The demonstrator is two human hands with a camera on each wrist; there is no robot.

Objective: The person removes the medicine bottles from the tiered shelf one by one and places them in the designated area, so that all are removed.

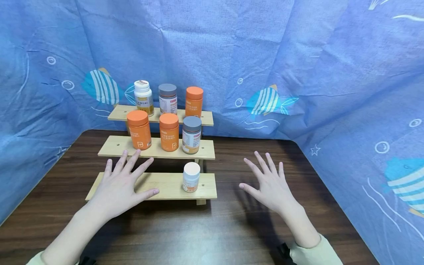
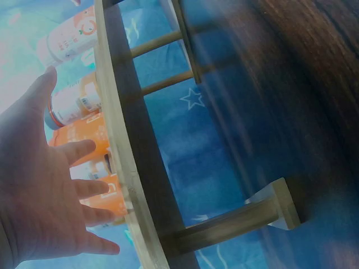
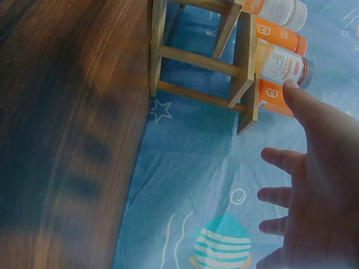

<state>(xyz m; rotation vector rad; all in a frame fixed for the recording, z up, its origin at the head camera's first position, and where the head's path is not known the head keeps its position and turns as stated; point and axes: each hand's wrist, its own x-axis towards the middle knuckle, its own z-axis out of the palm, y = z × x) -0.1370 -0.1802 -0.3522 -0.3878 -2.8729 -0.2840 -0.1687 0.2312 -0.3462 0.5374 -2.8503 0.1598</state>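
Observation:
My left hand (image 1: pixel 120 187) hovers with spread fingers over the left part of the lowest step of a wooden three-step rack (image 1: pixel 159 186); it holds nothing. To the right of the rack, my right hand (image 1: pixel 273 184) is held above the table, fingers spread and nothing in them. A small white bottle (image 1: pixel 191 177) stands at the right of the lowest step. On the middle step are two orange jars (image 1: pixel 139 130) and a grey-lidded jar (image 1: pixel 191 135). The top step bears a white bottle (image 1: pixel 144 98), another grey-lidded jar (image 1: pixel 168 99) and an orange jar (image 1: pixel 194 102).
The rack stands on a dark wooden table (image 1: pixel 185 235), toward its back left. A blue cloth (image 1: pixel 212 44) printed with fish hangs behind the table and along both sides. Rack legs and crossbars (image 3: pixel 199 60) show in the right wrist view.

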